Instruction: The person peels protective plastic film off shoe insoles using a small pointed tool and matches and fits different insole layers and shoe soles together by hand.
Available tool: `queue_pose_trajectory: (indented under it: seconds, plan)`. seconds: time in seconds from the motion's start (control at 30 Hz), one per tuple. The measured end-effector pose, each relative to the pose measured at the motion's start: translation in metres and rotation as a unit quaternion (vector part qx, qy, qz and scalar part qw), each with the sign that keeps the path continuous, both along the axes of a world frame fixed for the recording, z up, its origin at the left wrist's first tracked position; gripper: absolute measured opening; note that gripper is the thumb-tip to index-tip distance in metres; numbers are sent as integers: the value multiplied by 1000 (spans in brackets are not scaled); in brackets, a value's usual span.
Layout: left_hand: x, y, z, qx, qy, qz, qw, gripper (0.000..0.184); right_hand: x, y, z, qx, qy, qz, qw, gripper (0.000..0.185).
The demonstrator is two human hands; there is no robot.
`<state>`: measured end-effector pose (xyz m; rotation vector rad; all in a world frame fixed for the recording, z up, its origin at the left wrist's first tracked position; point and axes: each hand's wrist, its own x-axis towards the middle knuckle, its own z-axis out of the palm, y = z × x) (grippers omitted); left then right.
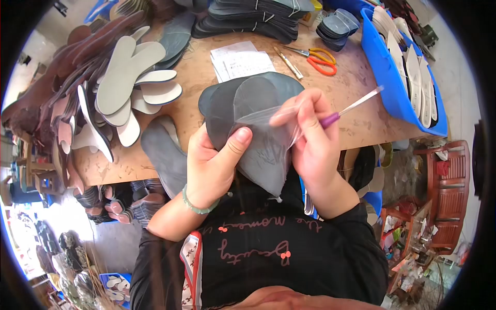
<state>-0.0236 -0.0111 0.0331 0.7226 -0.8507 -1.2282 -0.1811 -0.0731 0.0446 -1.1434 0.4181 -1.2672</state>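
A dark grey insole piece (222,106) is gripped at its left side by my left hand (214,165), thumb on top. Clear plastic film (258,116) stretches over the grey pieces from my left thumb to my right hand (315,129). The fingers of my right hand are pinched on the film, and a purple-handled tool (330,120) with a pale, slender shaft also sticks out of that hand toward the right. More grey pieces lie beneath, at the table's front edge.
White insoles (116,77) and brown pieces (67,62) pile up at the left. Bundled black insoles (248,23) stand at the back, near papers (240,59), a pen (288,63) and orange-handled scissors (321,61). A blue basket (385,88) of insoles sits at the right.
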Motion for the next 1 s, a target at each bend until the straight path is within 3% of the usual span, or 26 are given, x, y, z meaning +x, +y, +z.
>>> queue_pose_trajectory:
  seconds: [0.13, 0.17, 0.27, 0.3, 0.37, 0.4, 0.5, 0.53, 0.6, 0.67, 0.77, 0.8, 0.9, 1.0]
  plan:
    - [-4, -3, 3, 16, 77, 22, 997, 22, -9, -15, 2, 109, -94, 83, 986, 17]
    - [-3, -4, 6, 22, 86, 23, 996, 21, -9, -17, 3, 32, -34, 74, 996, 18]
    - [2, -3, 4, -12, -100, 84, 991, 16, -8, -18, 20, -160, 176, 38, 971, 28]
    - [2, -2, 8, -10, -186, 88, 978, 14, -9, -16, 31, -200, 259, 23, 945, 36]
    - [1, -2, 20, -8, -355, 92, 930, 11, -13, -11, 63, -285, 471, -20, 834, 51]
    - [-2, -8, 15, -130, -380, 144, 904, 9, -13, -12, 62, -328, 476, -22, 816, 44]
    - [-1, -4, 26, -78, -423, 117, 895, 9, -12, -27, 60, -457, 481, -29, 747, 31]
    - [1, -2, 27, -39, -398, 80, 913, 14, -13, -28, 64, -459, 472, -10, 753, 27]
    - [3, 3, 29, -21, -210, 52, 976, 18, -23, -29, 59, -334, 409, 3, 849, 26]
    - [8, 7, 29, -13, -54, -14, 998, 28, -33, -27, 54, -172, 321, 60, 929, 20]
    - [8, 3, 25, 28, 53, -26, 998, 28, -26, -15, 40, -42, 199, 21, 979, 16]
    - [9, -1, 23, 38, 88, -40, 995, 29, -24, -15, 34, -105, 214, 1, 971, 15]
    - [5, -7, 35, 42, -10, -26, 999, 29, -20, -13, 26, -220, 265, -49, 937, 11]
    - [7, -8, 35, 48, -52, -40, 997, 27, -13, -1, 45, -187, 314, -40, 930, 26]
